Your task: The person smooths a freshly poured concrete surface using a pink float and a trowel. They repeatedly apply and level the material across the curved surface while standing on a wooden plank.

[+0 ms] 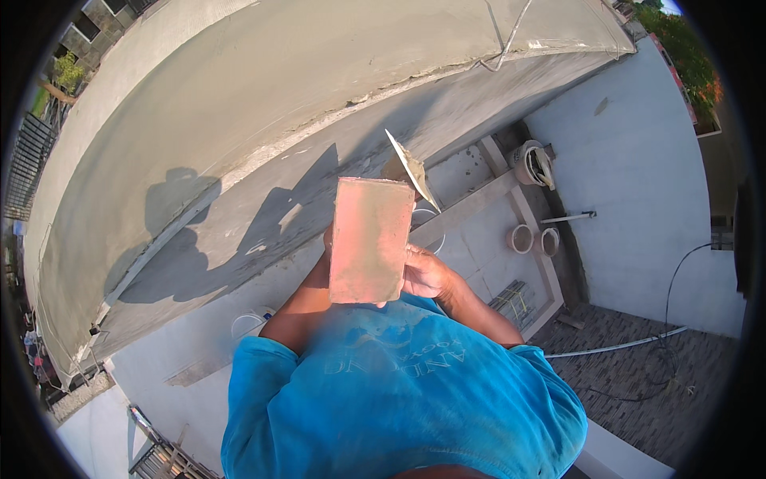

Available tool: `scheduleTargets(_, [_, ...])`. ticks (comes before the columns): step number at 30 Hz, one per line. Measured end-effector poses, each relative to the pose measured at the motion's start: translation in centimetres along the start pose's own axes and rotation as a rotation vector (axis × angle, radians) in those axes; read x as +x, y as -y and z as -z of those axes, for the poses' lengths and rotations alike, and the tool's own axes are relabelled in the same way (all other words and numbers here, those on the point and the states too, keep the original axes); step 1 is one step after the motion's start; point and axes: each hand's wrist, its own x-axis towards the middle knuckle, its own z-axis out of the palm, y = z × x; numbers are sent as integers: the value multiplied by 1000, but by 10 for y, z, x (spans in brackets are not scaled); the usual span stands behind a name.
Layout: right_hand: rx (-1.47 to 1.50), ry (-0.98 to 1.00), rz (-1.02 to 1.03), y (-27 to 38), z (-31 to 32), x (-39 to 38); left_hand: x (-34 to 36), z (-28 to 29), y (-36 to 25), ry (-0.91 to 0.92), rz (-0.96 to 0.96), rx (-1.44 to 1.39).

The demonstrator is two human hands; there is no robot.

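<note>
A rectangular float with a flat pinkish-red face (370, 239), smeared with grey-brown mortar, is held up before my chest. My right hand (427, 273) grips its lower right edge, thumb along the side and a fingertip showing beneath. My left hand (327, 238) is almost wholly hidden behind the float; only a sliver of skin shows at its left edge, so its grip cannot be seen. Just beyond the float's upper right corner a thin pale plate, seen edge-on like a trowel or hawk (412, 172), carries mortar. What holds that plate is hidden.
Ahead curves a freshly plastered wall (319, 72) with a ledge and my shadow on it. Below right stand a bucket (527, 164) and two smaller pots (520, 239). A bundle of tiles or strips (513, 303), a pale hose (618, 348) and a dark cable (669, 295) lie further right.
</note>
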Motion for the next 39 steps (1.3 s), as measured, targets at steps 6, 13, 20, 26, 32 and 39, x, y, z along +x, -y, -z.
scheduleTargets(6, [147, -16, 82, -25, 1, 12, 2, 17, 3, -50, -8, 107])
scheduleTargets(13, [98, 241, 253, -22, 2, 15, 8, 43, 13, -90, -25, 219])
scheduleTargets(20, [-179, 58, 592, 15, -64, -38, 31, 24, 12, -257, -8, 400])
scheduleTargets(26, [-414, -198, 1084, 41, -11, -128, 40, 13, 14, -285, -9, 275])
scheduleTargets(32, [-635, -282, 1148, 99, -9, -139, 21, 8, -7, -174, 14, 248])
scheduleTargets(39, [-1753, -750, 1127, 260, -175, 8, -33, 12, -45, -273, -144, 559])
